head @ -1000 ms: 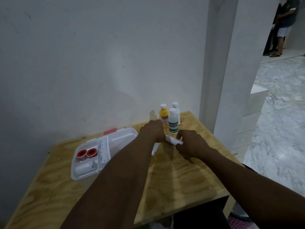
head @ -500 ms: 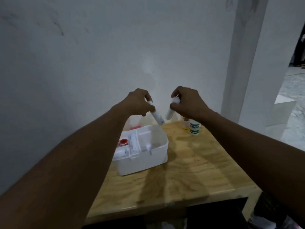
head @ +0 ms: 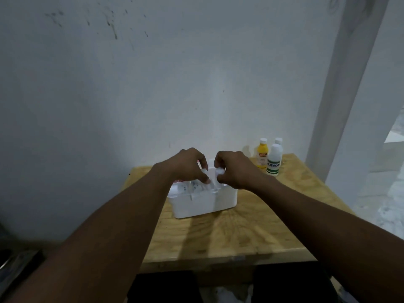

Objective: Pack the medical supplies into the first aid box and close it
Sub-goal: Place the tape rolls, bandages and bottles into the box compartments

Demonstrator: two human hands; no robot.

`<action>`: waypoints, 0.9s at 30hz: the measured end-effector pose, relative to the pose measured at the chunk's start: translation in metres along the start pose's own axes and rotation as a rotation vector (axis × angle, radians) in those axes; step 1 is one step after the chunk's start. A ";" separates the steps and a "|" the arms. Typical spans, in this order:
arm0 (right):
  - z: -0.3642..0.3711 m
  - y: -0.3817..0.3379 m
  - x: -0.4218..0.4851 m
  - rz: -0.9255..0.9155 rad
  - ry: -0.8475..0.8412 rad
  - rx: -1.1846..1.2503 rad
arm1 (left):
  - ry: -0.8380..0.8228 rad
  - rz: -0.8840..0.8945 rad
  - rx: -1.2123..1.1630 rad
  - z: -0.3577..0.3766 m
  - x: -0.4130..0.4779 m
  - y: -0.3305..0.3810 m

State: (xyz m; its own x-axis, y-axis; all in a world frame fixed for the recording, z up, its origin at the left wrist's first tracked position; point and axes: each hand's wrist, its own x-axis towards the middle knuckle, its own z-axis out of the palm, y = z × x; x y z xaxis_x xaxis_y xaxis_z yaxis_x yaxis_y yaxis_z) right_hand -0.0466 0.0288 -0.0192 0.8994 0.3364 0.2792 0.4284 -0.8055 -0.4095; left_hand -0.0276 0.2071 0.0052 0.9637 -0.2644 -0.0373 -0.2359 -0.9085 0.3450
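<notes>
The white first aid box (head: 203,203) stands open on the wooden table (head: 240,232), its inner tray partly visible. Both my hands are over its right half. My left hand (head: 188,165) grips a white tube (head: 206,177) that points down into the box. My right hand (head: 232,169) grips a second white tube (head: 219,171) just beside it, also over the box. Behind and to the right stand a yellow bottle (head: 262,157) and a white bottle with a green label (head: 274,160), with a third white bottle (head: 278,141) partly hidden behind.
The table stands against a grey wall; a white pillar (head: 349,84) rises at the right. The table's front edge (head: 229,261) is near me, with dark space under it. A dark object (head: 13,263) sits low at the left.
My hands lifted the two white tubes from the table, carried them left and have now lowered them onto the open box. The camera view has shifted.
</notes>
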 end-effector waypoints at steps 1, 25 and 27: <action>0.002 0.001 -0.001 -0.005 -0.004 -0.002 | -0.002 0.006 0.002 0.002 0.000 0.001; -0.006 0.019 -0.006 0.012 -0.196 0.103 | -0.209 -0.022 -0.006 0.005 0.010 0.009; -0.005 0.020 -0.006 0.019 -0.186 0.125 | -0.214 -0.033 -0.015 0.005 0.011 0.008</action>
State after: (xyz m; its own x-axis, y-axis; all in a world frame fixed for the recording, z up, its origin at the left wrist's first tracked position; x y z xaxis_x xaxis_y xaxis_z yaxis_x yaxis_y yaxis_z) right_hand -0.0442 0.0085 -0.0250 0.9032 0.4149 0.1100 0.4079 -0.7500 -0.5207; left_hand -0.0199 0.1953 0.0032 0.9221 -0.2982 -0.2464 -0.2008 -0.9134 0.3541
